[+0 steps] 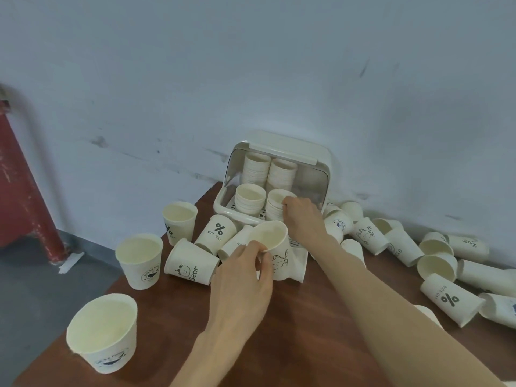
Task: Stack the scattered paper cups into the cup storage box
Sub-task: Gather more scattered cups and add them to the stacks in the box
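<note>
Four stacks in box; many cups lie loose on table. Left hand pinches bear cup; right hand curls on front stack

Four cup stacks stand in one storage box. Two hands are in view. Upright loose cups number four on the left — the toppled ones (overlapping heavily) defy a sure count.

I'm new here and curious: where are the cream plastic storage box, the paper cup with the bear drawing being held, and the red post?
Cream plastic storage box (301,148), head view, lid top.
Held bear-drawing paper cup (279,259), head view, printed side.
Red post (25,191), head view, painted shaft.
</note>
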Demonstrator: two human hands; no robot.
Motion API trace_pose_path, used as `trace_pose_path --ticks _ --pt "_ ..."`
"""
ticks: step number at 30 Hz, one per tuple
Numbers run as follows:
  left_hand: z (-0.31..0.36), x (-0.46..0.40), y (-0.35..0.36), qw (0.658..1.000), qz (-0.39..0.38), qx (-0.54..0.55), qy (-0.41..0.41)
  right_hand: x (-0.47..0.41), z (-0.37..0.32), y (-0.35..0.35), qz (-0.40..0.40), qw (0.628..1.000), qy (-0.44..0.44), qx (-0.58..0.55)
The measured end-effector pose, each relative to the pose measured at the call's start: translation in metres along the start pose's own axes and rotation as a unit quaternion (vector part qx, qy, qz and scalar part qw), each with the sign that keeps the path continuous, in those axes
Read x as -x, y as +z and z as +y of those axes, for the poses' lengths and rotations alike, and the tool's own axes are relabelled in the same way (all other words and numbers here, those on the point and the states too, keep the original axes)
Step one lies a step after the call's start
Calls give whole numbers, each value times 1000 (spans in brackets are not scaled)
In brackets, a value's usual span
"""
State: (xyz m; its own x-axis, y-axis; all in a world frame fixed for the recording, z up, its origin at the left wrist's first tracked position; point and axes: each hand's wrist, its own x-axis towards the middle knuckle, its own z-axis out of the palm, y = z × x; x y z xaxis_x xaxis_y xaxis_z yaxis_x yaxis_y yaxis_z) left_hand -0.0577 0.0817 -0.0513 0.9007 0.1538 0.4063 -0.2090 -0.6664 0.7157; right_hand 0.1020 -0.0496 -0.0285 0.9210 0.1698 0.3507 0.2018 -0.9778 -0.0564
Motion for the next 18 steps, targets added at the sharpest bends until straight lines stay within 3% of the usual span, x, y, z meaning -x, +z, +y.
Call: trace_pose_path --ticks 5,10,18 --pt "13 -25 -10 997 34 -61 24 8 -2 0 -41 999 -9 -8" --pt "20 -90 -13 988 82 -127 27 16 -2 -3 -33 999 -11 -36" --pt "4 -151 12 977 68 -200 17 26 9 -4 -12 998 4 -66"
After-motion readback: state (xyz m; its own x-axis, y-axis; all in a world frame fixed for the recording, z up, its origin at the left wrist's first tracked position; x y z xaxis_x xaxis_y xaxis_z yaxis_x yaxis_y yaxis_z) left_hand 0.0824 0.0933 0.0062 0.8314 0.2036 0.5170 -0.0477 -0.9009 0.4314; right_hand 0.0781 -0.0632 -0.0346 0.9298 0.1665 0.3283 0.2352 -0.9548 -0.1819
